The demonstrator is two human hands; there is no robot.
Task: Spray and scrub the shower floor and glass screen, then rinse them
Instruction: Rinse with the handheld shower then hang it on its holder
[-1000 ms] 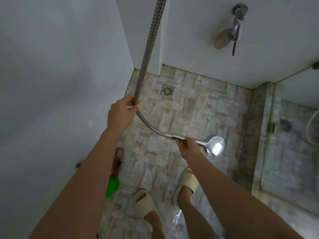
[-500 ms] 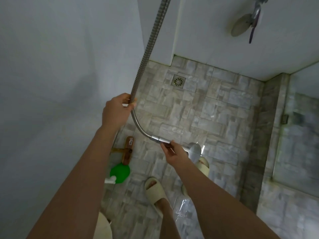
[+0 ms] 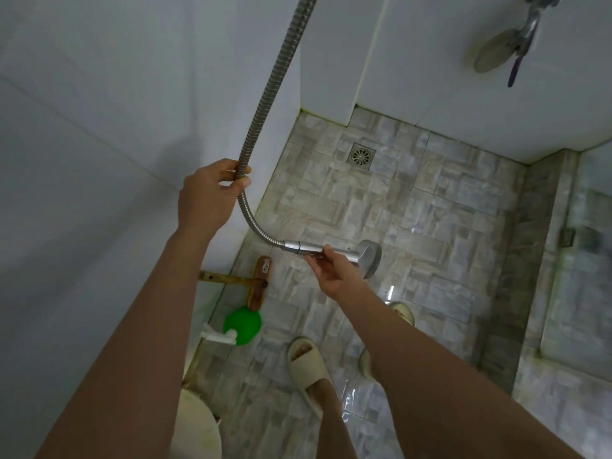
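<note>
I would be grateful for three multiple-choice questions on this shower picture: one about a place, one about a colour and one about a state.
1. Where is the drain?
A. at the foot of the far wall
B. in the middle of the floor
C. beside the glass screen

2. What colour is the spray bottle?
A. red
B. green
C. blue

3. What is the right hand doing?
A. hanging free
B. pressing a tile
C. holding the shower head by its handle

Answers:
1 A, the drain sits just below the far wall.
2 B, the bottle's round body is bright green.
3 C, its fingers curl round the handle, while the left hand grips the hose.
</note>
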